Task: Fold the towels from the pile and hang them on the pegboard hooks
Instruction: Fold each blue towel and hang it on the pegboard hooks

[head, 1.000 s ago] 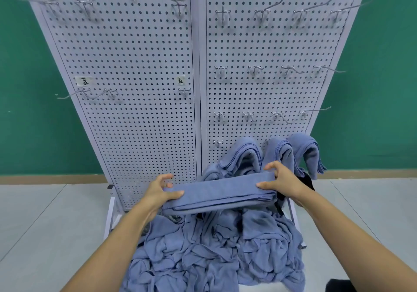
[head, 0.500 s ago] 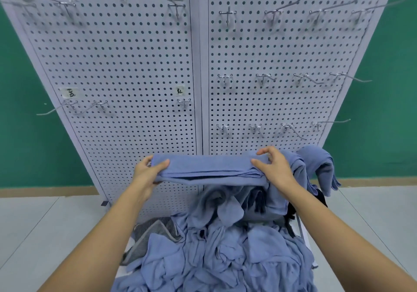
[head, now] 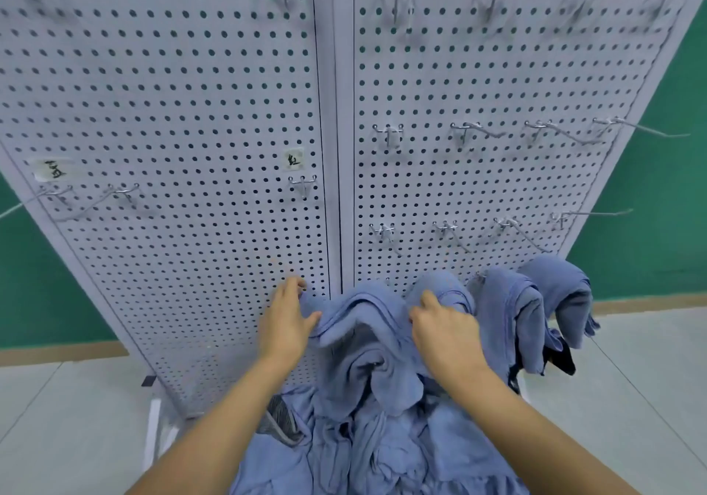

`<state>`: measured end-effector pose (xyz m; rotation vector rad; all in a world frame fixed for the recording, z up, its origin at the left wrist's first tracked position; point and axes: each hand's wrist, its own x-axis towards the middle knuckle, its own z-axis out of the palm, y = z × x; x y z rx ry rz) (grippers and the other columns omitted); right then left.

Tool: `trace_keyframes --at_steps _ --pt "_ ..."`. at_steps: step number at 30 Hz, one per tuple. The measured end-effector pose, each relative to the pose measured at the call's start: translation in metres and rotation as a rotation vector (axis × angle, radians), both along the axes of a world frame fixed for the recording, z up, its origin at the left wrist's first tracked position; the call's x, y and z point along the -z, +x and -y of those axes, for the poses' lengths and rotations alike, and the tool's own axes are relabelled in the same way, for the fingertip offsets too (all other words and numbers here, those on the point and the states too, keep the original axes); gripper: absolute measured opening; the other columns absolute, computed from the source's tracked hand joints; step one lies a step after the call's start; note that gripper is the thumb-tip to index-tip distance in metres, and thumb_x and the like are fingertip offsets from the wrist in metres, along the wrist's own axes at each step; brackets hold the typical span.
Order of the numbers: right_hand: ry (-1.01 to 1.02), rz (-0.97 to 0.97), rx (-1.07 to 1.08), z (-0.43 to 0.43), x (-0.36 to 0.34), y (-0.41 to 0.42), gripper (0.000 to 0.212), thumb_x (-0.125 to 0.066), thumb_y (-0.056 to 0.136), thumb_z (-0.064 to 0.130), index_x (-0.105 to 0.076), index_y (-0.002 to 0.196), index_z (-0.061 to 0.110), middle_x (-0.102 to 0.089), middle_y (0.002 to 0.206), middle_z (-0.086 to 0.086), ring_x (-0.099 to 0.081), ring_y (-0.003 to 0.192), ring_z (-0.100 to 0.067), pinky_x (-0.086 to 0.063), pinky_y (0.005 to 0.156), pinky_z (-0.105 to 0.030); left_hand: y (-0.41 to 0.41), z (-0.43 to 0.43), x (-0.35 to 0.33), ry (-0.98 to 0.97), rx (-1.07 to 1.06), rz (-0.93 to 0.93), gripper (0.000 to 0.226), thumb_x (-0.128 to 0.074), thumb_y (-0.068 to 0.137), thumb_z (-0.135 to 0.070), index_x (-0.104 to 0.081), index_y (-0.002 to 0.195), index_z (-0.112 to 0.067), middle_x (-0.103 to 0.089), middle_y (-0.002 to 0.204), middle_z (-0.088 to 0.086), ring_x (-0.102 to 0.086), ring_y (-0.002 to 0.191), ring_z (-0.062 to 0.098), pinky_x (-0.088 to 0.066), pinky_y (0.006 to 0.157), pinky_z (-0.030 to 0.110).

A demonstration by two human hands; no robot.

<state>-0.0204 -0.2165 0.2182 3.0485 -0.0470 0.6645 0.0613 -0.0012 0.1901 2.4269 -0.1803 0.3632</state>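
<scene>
And there we were at the pegboard (head: 191, 112), both hands on the folded towel (head: 355, 326)! The blue towel lay draped in a hump low on the board, near its bottom edge, across the centre seam and mostly over the right panel. We could not tell whether a hook sat under it, since the cloth hid that spot.

Our left hand (head: 287, 322) gripped the towel's left end. The thumb pressed on the front of the cloth and the fingers curled up behind it, close against the perforated face. Our right hand (head: 443, 334) pinched the towel's right end, with the fingertips dug into the top fold.

Just beside that hand, toward the board's bottom right corner, the hung towels (head: 509, 315) were draped in a row, side by side. Below our wrists, the pile (head: 363, 448) of crumpled blue towels lay heaped at the foot of the board.

Higher up, wire hooks (head: 386, 135) stood out in rows across the right panel. A small label (head: 294, 158) sat by the seam on the left panel. A green wall (head: 669, 188) showed on either side of the board, with pale floor (head: 57, 418) beneath.
</scene>
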Motion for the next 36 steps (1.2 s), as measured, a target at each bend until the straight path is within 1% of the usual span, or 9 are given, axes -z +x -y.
trace_keyframes --at_steps 2,4,7,11,16,18,21,30,36 --pt "0.022 -0.112 -0.02 -0.014 0.008 -0.002 0.047 -0.087 0.025 -0.002 -0.046 0.043 0.013 -0.047 0.057 -0.005 -0.039 0.038 -0.023 -0.011 0.037 -0.016 -0.005 0.009 0.01 0.167 0.055 0.029 0.041 -0.071 0.083 -0.019 -0.049 0.117 -0.023 -0.048 0.118 -0.008 -0.047 0.109 0.015 -0.043 0.079 0.028" --pt "0.169 -0.118 -0.039 -0.019 0.015 -0.004 0.026 -0.085 0.055 0.009 -0.065 0.073 0.013 -0.056 0.078 -0.005 -0.059 0.071 -0.024 -0.033 0.038 -0.03 -0.013 0.017 0.013 0.123 0.191 0.005 0.043 -0.063 0.085 -0.006 -0.051 0.123 -0.023 -0.051 0.121 -0.007 -0.048 0.115 0.015 -0.043 0.092 0.028" --pt "0.532 -0.178 -0.114 -0.021 0.023 -0.009 0.033 -0.052 0.095 0.023 -0.049 0.126 0.011 -0.048 0.123 -0.003 -0.045 0.119 -0.019 -0.045 0.086 -0.029 -0.028 0.022 0.004 -0.265 0.43 -0.301 0.054 -0.054 0.088 0.001 -0.042 0.133 -0.026 -0.055 0.115 -0.01 -0.058 0.103 0.012 -0.051 0.082 0.023" --pt "0.617 -0.15 -0.111 -0.029 0.029 -0.013 0.069 -0.058 0.09 0.043 -0.027 0.145 0.015 -0.029 0.148 0.003 -0.027 0.138 -0.014 -0.037 0.104 -0.027 -0.038 0.021 -0.001 -0.411 0.534 -0.433 0.069 -0.067 0.087 -0.013 -0.028 0.137 -0.039 -0.044 0.116 -0.032 -0.054 0.095 -0.016 -0.052 0.074 0.014" --pt "0.524 -0.116 -0.054 -0.033 0.021 -0.005 0.059 -0.047 0.098 0.028 -0.023 0.151 0.017 -0.044 0.144 -0.002 -0.044 0.127 -0.02 -0.047 0.093 -0.033 -0.037 0.03 -0.006 -0.264 0.399 -0.246 0.053 -0.044 0.097 -0.003 -0.037 0.143 -0.029 -0.063 0.111 -0.006 -0.061 0.087 0.01 -0.044 0.068 0.009" --pt "0.606 -0.045 -0.061 -0.034 0.009 -0.003 0.049 -0.041 0.1 0.016 -0.031 0.148 0.016 -0.054 0.133 -0.005 -0.055 0.113 -0.024 -0.049 0.083 -0.036 -0.035 0.032 -0.012 -0.276 0.329 -0.146 0.052 -0.038 0.097 0.001 -0.04 0.143 -0.025 -0.063 0.113 -0.001 -0.055 0.074 0.002 -0.04 0.063 0.006" --pt "0.749 0.015 -0.087 -0.03 0.001 0.006 0.047 -0.043 0.097 0.006 -0.042 0.143 0.013 -0.057 0.128 -0.007 -0.058 0.108 -0.027 -0.05 0.084 -0.041 -0.024 0.033 -0.015 -0.25 0.308 -0.065 0.054 -0.037 0.097 0.003 -0.039 0.144 -0.023 -0.058 0.122 -0.001 -0.058 0.095 0.008 -0.04 0.083 0.008" --pt "0.872 -0.261 -0.142 -0.02 0.027 0.01 0.069 -0.064 0.088 0.003 -0.031 0.147 0.016 -0.056 0.13 -0.008 -0.055 0.117 -0.024 -0.048 0.098 -0.037 -0.037 0.043 0.01 -0.082 0.438 -0.45 0.07 -0.045 0.094 0.004 -0.014 0.152 -0.02 -0.046 0.142 0.009 -0.045 0.128 0.025 -0.039 0.101 0.027" --pt "0.737 -0.426 -0.132 -0.009 0.017 -0.043 0.066 -0.062 0.093 0.016 -0.029 0.149 0.013 -0.046 0.143 -0.011 -0.053 0.12 -0.03 -0.045 0.101 -0.045 -0.081 0.017 -0.005 -0.024 0.325 -0.464 0.058 -0.05 0.096 -0.002 -0.028 0.148 -0.014 -0.044 0.143 0.011 -0.048 0.124 0.032 -0.042 0.102 0.039"
